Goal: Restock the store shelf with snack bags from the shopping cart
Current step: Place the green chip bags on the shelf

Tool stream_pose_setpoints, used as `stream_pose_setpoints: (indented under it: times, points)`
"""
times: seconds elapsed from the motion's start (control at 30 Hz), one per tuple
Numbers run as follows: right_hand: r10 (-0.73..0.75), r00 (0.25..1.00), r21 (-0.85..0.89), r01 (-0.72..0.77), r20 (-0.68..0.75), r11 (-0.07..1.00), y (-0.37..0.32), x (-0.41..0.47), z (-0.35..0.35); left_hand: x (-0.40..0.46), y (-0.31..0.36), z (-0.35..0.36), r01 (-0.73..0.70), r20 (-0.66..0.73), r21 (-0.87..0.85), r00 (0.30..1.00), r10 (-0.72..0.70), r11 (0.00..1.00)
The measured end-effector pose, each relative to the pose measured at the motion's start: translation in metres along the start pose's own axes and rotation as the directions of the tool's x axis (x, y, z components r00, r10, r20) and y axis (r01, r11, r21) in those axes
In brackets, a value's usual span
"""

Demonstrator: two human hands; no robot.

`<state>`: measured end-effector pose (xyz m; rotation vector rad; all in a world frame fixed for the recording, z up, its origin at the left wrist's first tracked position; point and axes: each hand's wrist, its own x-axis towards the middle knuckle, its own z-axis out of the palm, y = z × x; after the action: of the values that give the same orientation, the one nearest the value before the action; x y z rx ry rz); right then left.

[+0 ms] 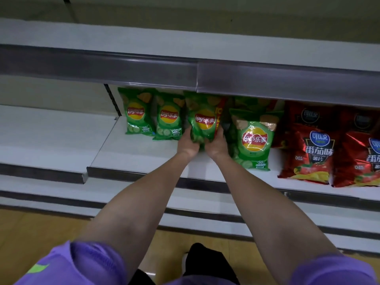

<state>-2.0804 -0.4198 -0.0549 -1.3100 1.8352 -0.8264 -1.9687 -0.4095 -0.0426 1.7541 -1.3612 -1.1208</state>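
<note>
You have the green chip bag (202, 118) at mid-frame on the shelf (144, 153), left hand (188, 144) and right hand (218, 144) cupping its bottom corners; it's likely light, crinkly, slippery, so hold gently; four green bags visible, at least two red bags (308, 153) at right.

You've got a wood-look floor (41, 229) running along the bottom of the unit, kind of yellowish-brown. Down by your feet there's a black trouser leg (202, 262) poking into view, and purple sleeves (86, 266) on both sides, the left one with a little lime-green mark on it. Behind the upper boards there's a plain pale back panel (205, 15) with a dark upright strip (71, 9) crossing it.
</note>
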Motion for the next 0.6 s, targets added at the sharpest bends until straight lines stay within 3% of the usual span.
stream_pose_setpoints:
  times: [0.17,0.33,0.6]
  points:
    - [0.079,0.996,-0.092,-0.081,-0.028,0.992,0.005,-0.016,-0.001,-0.012,-0.015,-0.004,0.089,-0.003,-0.072,0.996,-0.089,0.993]
    - [-0.022,0.994,-0.176,0.003,-0.106,0.984,-0.004,-0.06,0.009,-0.055,-0.009,-0.035,0.171,-0.024,-0.003,0.985,-0.171,0.985]
    - [-0.065,0.991,-0.114,0.078,0.119,0.99,-0.061,-0.122,0.056,-0.119,-0.041,-0.138,0.228,-0.146,-0.016,0.963,-0.228,0.974]
